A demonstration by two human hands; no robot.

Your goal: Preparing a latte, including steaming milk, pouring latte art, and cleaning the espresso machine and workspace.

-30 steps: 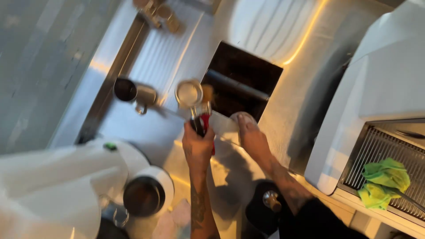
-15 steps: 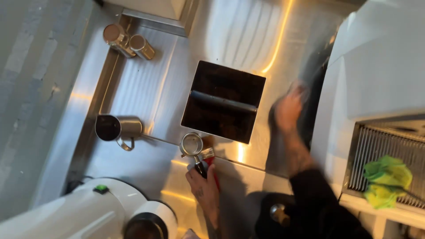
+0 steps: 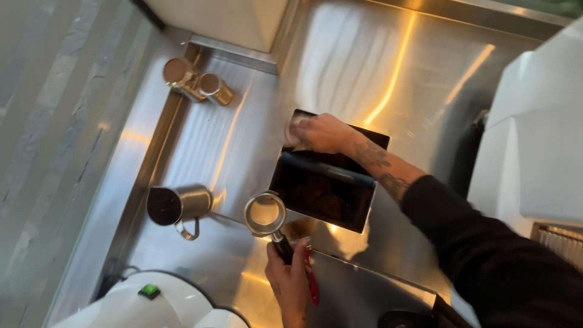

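Right hand (image 3: 322,132), formerly raised, now rests fingers-curled on a pale cloth at the waste box's (image 3: 325,176) far rim; left hand (image 3: 291,273), grip clamped on the portafilter (image 3: 265,214), holds its handle-to-basket axis pointing toward that box over the worktop (image 3: 200,140).

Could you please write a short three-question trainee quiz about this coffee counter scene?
1. True or false: the left hand grips the portafilter by its handle.
2. Where is the right hand? A) on the milk jug B) at the far rim of the knock box C) on the grinder
3. How many small metal cups stand in the far corner?

Key: 1 true; 2 B; 3 two.
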